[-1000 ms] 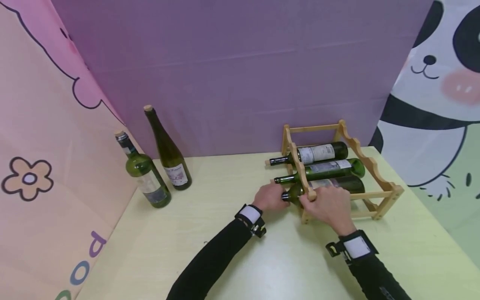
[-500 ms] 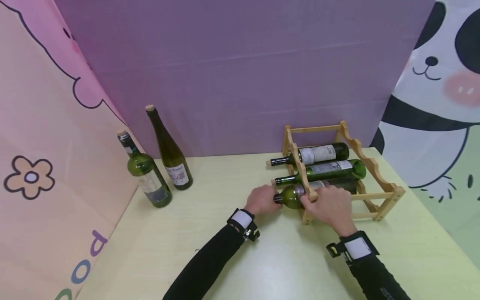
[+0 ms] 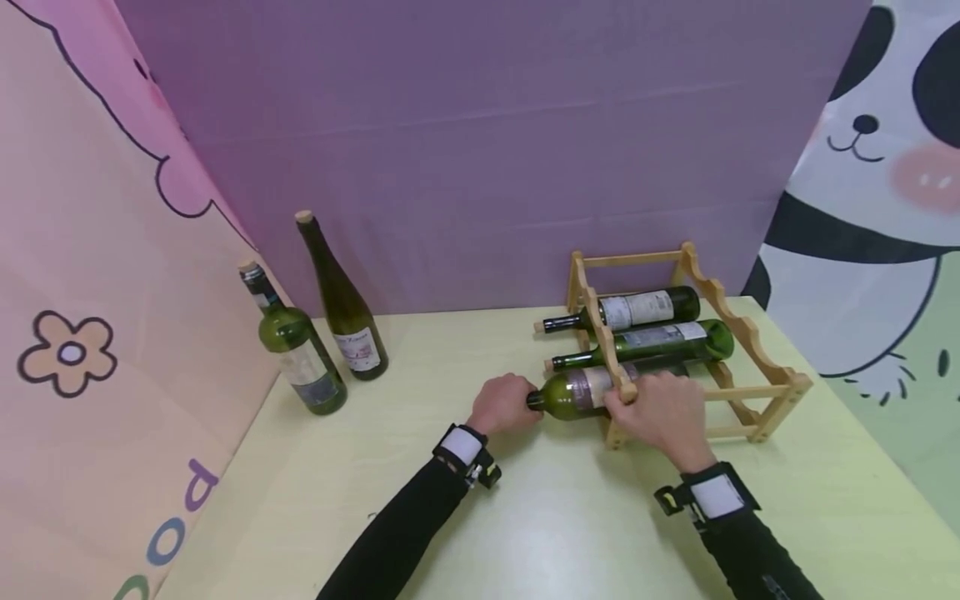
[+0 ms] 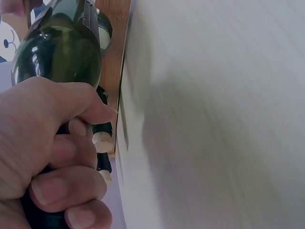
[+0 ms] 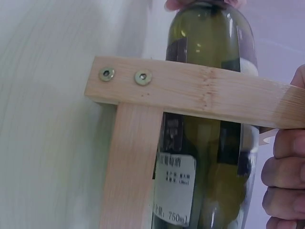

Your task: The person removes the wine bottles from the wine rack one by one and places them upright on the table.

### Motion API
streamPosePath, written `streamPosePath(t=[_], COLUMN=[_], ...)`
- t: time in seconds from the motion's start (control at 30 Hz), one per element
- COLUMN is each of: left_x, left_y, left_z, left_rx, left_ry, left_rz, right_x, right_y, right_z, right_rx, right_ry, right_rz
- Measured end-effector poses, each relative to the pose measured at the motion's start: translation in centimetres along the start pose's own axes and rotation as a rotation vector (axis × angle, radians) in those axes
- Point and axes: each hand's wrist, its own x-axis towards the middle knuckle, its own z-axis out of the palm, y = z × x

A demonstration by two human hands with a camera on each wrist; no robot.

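Observation:
My left hand (image 3: pixel 507 405) grips the neck of a green wine bottle (image 3: pixel 564 395) that lies on its side in the nearest place of a wooden wine rack (image 3: pixel 757 390). The bottle's shoulder and part of its label stick out past the rack's left side. In the left wrist view, the fingers (image 4: pixel 66 191) curl round the neck below the bottle's shoulder (image 4: pixel 57 55). My right hand (image 3: pixel 660 412) holds the rack's near top corner, its fingers (image 5: pixel 283 176) curled at the wooden bar (image 5: pixel 205 90). That hand hides the middle of the bottle in the head view.
Two more corked bottles lie in the rack behind, a dark one (image 3: pixel 645 308) and a green one (image 3: pixel 660 337). At the table's back left, a green bottle (image 3: pixel 300 354) and a taller slim bottle (image 3: pixel 348 312) stand upright. A purple backdrop (image 3: pixel 465 167) rises behind the table (image 3: pixel 525 525).
My left hand has moved left, drawing the held bottle along, so more of its shoulder and label shows outside the rack. The right hand and the rack have stayed in place.

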Motion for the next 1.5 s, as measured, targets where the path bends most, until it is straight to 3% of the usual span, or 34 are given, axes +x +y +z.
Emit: streamPosePath(t=[0.43, 0.9, 1.13, 1.5], left_x=[-2.0, -4.5, -5.6, -7.0], left_y=[-1.7, -4.7, -5.1, -6.3], left_z=[-0.6, -1.6, -2.8, -3.8], left_rx=[-0.013, 0.000, 0.022, 0.087], left_ry=[0.022, 0.051, 0.059, 0.098], left_rz=[-0.024, -0.077, -0.078, -0.064], right_x=[-0.1, -0.1, -0.1, 0.0], right_y=[0.1, -0.1, 0.0, -0.1], right_z=[0.1, 0.1, 0.1, 0.0], right_rx=[-0.011, -0.018, -0.024, -0.035], right_ry=[0.027, 0.019, 0.010, 0.063], right_rz=[-0.016, 0.006, 0.009, -0.026])
